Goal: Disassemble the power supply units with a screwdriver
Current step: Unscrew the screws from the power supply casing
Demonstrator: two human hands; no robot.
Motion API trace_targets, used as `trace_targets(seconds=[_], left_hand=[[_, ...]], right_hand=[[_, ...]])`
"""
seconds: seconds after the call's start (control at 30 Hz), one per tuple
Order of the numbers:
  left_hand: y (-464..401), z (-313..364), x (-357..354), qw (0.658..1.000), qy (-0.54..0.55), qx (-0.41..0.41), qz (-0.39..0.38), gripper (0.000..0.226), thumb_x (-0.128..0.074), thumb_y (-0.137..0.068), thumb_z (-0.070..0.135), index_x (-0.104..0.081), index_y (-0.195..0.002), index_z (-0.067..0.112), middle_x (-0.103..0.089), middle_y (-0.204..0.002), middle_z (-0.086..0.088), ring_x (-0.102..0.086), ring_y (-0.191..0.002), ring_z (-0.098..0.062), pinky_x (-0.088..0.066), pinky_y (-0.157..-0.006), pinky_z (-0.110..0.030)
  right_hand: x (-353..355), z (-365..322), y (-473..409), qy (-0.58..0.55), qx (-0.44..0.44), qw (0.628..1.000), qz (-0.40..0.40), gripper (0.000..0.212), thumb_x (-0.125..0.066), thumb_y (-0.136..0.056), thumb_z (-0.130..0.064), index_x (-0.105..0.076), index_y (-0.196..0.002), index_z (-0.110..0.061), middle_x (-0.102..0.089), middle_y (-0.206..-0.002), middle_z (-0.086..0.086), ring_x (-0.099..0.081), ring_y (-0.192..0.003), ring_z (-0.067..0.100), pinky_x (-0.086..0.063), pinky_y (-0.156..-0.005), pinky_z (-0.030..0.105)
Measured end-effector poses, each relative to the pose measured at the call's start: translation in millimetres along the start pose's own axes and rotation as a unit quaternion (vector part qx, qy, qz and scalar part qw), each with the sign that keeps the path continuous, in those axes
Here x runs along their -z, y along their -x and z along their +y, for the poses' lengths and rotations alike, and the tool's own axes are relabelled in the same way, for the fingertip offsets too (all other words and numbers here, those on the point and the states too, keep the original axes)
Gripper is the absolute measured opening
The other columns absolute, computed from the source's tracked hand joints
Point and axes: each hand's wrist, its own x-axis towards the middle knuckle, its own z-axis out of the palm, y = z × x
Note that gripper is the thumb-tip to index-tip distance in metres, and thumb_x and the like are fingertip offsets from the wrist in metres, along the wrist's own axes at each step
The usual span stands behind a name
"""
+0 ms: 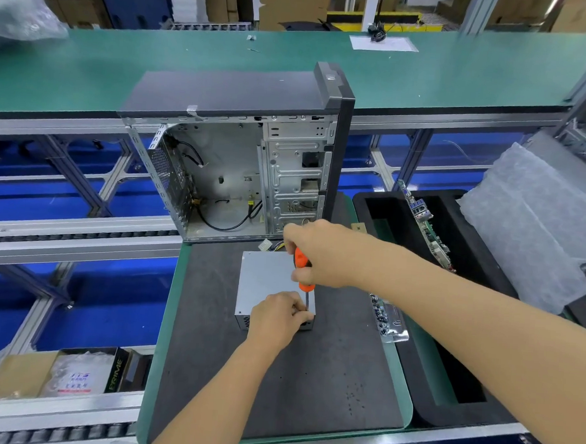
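The power supply unit (pixel 267 282) sat on the dark mat (pixel 274 392) in front of me, a plain grey metal box that I judged stiff and fairly heavy for its size, with smooth sheet sides likely to skate on the mat unless pinned. My left hand (pixel 277 318) curled over its near right corner, fingers bent round the edge to brace it, which seemed the best place to hold, away from the vent holes and cables. My right hand (pixel 317 254) was wrapped round the orange handle of the screwdriver (pixel 304 274), shaft pointing down at that corner, just beside my left fingers. I could not see the screw itself. A bundle of wires (pixel 273 245) trailed from the far end; those I reckoned soft and easy to snag. To the right, a black foam tray (pixel 446 385) held a circuit board (pixel 428 226) standing on edge in one slot, and a bagged part (pixel 387 318) lay beside it. Low to my left, a cardboard box (pixel 18 373) held plastic packets. Beyond the unit stood the open computer case (pixel 240 170), gutted but for a few loose cables.
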Motion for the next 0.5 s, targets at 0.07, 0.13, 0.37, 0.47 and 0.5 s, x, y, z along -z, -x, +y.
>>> trace_targets(seconds=[0.07,0.13,0.37,0.47,0.5], left_hand=[[0,-2,0,1.000,0.006,-0.002,0.002,0.021,-0.072,-0.085,0.045,-0.056,-0.074,0.037,-0.057,-0.066,0.019,-0.055,-0.072,-0.005,-0.036,-0.057,-0.022],[1,-3,-1,1.000,0.007,-0.010,0.000,0.018,-0.072,-0.084,0.042,-0.058,-0.075,0.037,-0.062,-0.071,0.018,-0.059,-0.078,-0.007,-0.042,-0.062,-0.024],[0,-11,7,0.998,0.049,-0.015,-0.025,0.031,-0.075,-0.080,0.042,-0.061,-0.106,0.036,-0.061,-0.090,0.016,-0.062,-0.092,-0.011,-0.049,-0.072,-0.028],[-3,-18,15,0.999,0.007,-0.027,0.017,0.038,-0.066,-0.089,0.049,-0.055,-0.123,0.037,-0.057,-0.084,0.011,-0.062,-0.087,-0.017,-0.050,-0.070,-0.032],[-3,-22,16,0.999,-0.010,-0.029,0.033,0.039,-0.061,-0.093,0.049,-0.053,-0.128,0.036,-0.058,-0.083,0.009,-0.062,-0.087,-0.019,-0.051,-0.071,-0.033]], right_hand=[[6,8,5,-0.045,-0.027,0.998,-0.028,0.041,-0.072,-0.083,-0.047,-0.043,-0.100,-0.023,-0.053,-0.098,0.001,-0.057,-0.087,0.025,-0.050,-0.067,0.038],[10,12,9,0.011,-0.085,0.996,-0.033,0.059,-0.063,-0.076,-0.072,-0.042,-0.098,-0.021,-0.045,-0.085,-0.002,-0.052,-0.077,0.023,-0.043,-0.059,0.035],[12,12,10,0.067,-0.013,0.997,-0.028,0.033,-0.062,-0.090,-0.037,-0.044,-0.109,-0.018,-0.055,-0.102,0.005,-0.053,-0.090,0.028,-0.046,-0.069,0.037],[11,6,10,0.088,-0.050,0.994,-0.035,0.052,-0.056,-0.087,-0.064,-0.040,-0.105,-0.018,-0.045,-0.085,0.002,-0.051,-0.082,0.028,-0.042,-0.063,0.037],[11,4,9,0.141,-0.063,0.988,-0.028,0.058,-0.046,-0.088,-0.071,-0.041,-0.106,-0.016,-0.040,-0.081,0.001,-0.049,-0.078,0.029,-0.041,-0.062,0.036]])
